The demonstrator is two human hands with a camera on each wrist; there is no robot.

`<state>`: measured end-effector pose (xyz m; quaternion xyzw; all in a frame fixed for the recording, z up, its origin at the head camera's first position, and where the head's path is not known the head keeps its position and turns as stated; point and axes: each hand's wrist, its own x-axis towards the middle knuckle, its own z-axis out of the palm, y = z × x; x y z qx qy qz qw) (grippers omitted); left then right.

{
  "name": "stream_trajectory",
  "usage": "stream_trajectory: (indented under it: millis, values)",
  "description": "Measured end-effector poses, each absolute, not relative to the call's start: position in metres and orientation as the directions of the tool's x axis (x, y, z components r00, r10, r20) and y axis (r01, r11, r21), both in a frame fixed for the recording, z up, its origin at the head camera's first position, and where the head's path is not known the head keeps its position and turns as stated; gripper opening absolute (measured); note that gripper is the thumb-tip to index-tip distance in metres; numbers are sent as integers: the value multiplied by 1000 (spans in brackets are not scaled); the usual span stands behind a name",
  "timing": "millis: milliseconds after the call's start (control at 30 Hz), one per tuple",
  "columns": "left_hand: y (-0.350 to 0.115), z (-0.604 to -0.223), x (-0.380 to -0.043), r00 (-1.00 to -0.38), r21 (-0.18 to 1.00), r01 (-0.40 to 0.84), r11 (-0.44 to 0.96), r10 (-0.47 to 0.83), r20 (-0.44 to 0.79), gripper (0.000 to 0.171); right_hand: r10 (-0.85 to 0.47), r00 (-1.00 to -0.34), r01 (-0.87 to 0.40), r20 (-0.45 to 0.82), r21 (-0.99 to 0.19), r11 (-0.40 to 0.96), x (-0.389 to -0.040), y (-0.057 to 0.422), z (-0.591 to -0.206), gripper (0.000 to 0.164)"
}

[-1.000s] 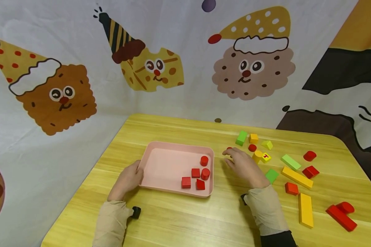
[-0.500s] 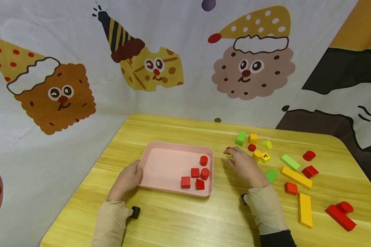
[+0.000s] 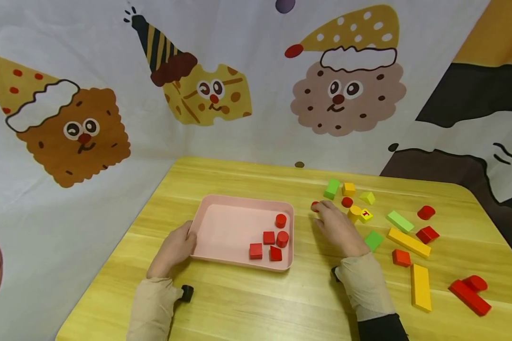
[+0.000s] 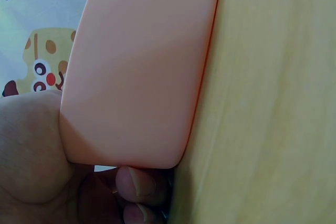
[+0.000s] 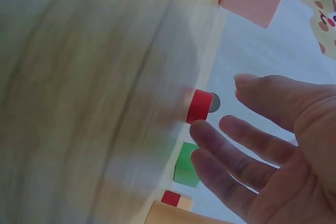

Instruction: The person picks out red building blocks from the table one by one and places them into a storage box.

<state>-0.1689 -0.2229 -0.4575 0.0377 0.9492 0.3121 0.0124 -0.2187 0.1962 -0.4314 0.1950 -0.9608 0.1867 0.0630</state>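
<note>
My left hand (image 3: 173, 248) grips the left end of a pink tray (image 3: 226, 229). In the left wrist view its thumb and fingertips (image 4: 137, 183) lie at the end of the tray wall (image 4: 139, 72). Several red blocks (image 3: 269, 237) sit inside the tray at its right. Right of the tray, my right hand (image 3: 339, 227) is over the table, fingers spread and holding nothing. A small red cylinder (image 5: 200, 106) stands just beyond its fingertips in the right wrist view; in the head view the fingers partly cover this cylinder (image 3: 314, 206).
Behind and right of the right hand lie a green block (image 3: 332, 189), an orange cube (image 3: 348, 189), a yellow cylinder (image 3: 354, 214) and a red disc-like piece (image 3: 347, 202). Farther right are long yellow blocks (image 3: 420, 287) and a red bar (image 3: 469, 297). A printed cloth (image 3: 264, 132) hangs behind the table.
My right hand has shifted slightly, its fingers now closer over the small red cylinder. The left hand and tray have stayed put. The head view has shifted a little.
</note>
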Motion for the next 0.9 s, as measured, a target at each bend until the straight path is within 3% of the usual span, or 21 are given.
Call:
stream_trajectory:
  millis: [267,900]
  values:
    - [-223,-457,-171,-997,599,51,799,73,-13,33,-357,-921,-390,158,-334,858,-223,195,-433,41]
    - [-223,-462,-171,-998,591,36,806,57,-16,31,-339,-938,-344,78,-354,870,-238,196,-435,44]
